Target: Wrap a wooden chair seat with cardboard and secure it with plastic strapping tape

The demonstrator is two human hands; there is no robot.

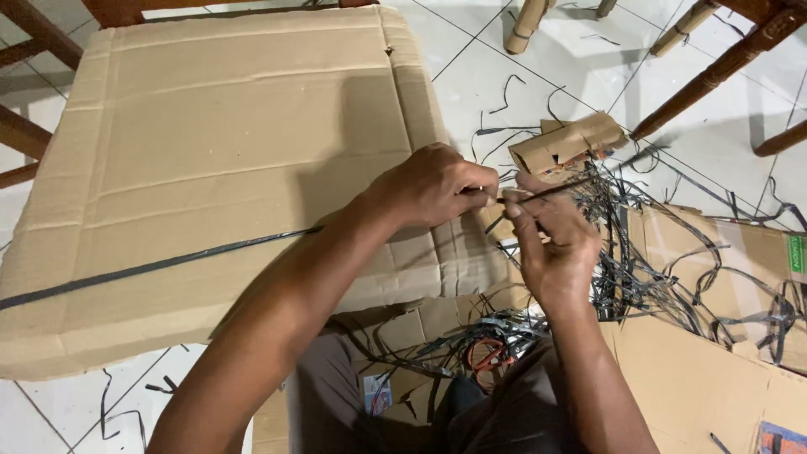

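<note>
My left hand [433, 185] rests on the right edge of a large flattened cardboard sheet [218, 160] and pinches one end of a thin dark strip [546, 192]. My right hand [551, 244] holds the same strip a little to the right, fingers closed around it. The two hands nearly touch. A long dark strip [151, 267] lies diagonally across the cardboard sheet toward my left arm.
A tangle of dark strips [647, 261] covers the tiled floor and flat cardboard pieces [706, 370] at right. A small folded cardboard piece [567, 143] lies beyond my hands. Orange-handled scissors [486, 357] sit near my lap. Wooden chair legs [714, 71] stand at top right.
</note>
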